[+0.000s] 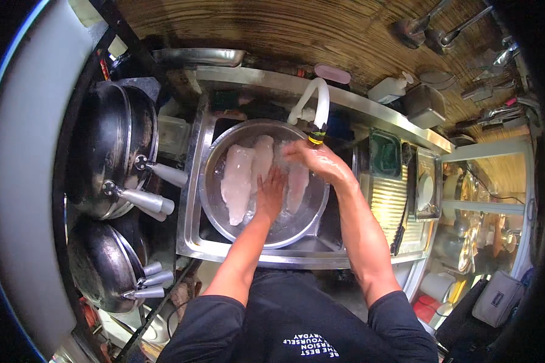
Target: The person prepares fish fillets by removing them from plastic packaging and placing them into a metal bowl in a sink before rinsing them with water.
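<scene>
A large round metal basin (315, 218) sits in a stainless steel sink. Several pale fish fillets lie in it: one long fillet (237, 181) at the left, another fillet (262, 156) beside it, and a pinkish fillet (298, 186) at the right. My left hand (271, 190) rests flat with fingers apart at the basin's middle, touching the lower end of the middle fillet. My right hand (309, 156) is under the white curved faucet (322, 102), above the right fillet's upper end; its fingers are blurred, and its grip cannot be made out.
Black pans (104, 149) with metal handles hang at the left. The sink's steel front rim (299, 261) runs before my body. A green container (385, 154) and a clear tray (429, 186) stand at the right. A soap bottle (388, 90) stands on the back ledge.
</scene>
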Demonstrator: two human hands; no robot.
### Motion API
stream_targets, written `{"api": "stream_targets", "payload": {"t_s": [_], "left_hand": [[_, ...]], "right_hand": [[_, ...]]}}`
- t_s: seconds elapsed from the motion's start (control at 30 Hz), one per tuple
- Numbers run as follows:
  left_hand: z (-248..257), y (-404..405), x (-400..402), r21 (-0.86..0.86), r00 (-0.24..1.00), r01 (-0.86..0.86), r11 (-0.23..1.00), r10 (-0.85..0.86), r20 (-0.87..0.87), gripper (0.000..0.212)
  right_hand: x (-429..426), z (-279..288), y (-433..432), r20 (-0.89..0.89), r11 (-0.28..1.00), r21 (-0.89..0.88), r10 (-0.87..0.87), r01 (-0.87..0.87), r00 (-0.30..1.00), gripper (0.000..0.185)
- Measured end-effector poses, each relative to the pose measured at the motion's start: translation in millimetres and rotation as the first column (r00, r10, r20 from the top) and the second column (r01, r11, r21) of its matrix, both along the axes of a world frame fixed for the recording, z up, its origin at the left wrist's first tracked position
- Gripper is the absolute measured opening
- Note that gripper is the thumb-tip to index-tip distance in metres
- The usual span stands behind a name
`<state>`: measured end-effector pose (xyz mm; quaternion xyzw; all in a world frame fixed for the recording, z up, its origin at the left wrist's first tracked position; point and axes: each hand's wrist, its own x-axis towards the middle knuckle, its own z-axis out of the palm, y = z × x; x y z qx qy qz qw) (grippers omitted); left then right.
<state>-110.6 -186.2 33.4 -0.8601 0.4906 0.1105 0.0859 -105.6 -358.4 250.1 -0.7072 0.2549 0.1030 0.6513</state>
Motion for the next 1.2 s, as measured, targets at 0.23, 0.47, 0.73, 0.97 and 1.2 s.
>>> {"api": "stream_targets", "payload": {"t_s": [0.23,0.47,0.73,0.97,1.2], "left_hand": [[24.0,8.0,14.5,-0.128,0.945,-0.223,0.966,0.183,-0.271,0.104],[14.5,3.1,12.0,0.003,0.955,-0.157,0.988,0.153,-0.252,0.112],[16.0,5.9,22.9,-0.116,0.932,-0.200,0.973,0.152,-0.330,0.107],[29.6,33.5,32.6,-0.151,0.766,-0.633,0.759,0.586,-0.264,0.110],[29.2,45.5,42.1,-0.085,0.740,-0.598,0.797,0.508,-0.442,0.110]], "right_hand": [[2.8,-18.3,-0.1,-0.084,0.995,-0.043,-0.091,0.087,0.992,0.039],[1.2,-37.5,-11.5,-0.012,0.952,-0.283,0.114,-0.113,0.993,0.046],[5.5,-2.7,7.1,0.094,0.999,-0.039,0.026,-0.022,0.995,0.052],[9.0,-10.7,5.2,-0.085,0.912,0.409,0.000,0.035,0.996,0.060],[8.1,-16.2,4.4,-0.063,0.924,0.374,0.114,-0.083,0.991,0.055]]}}
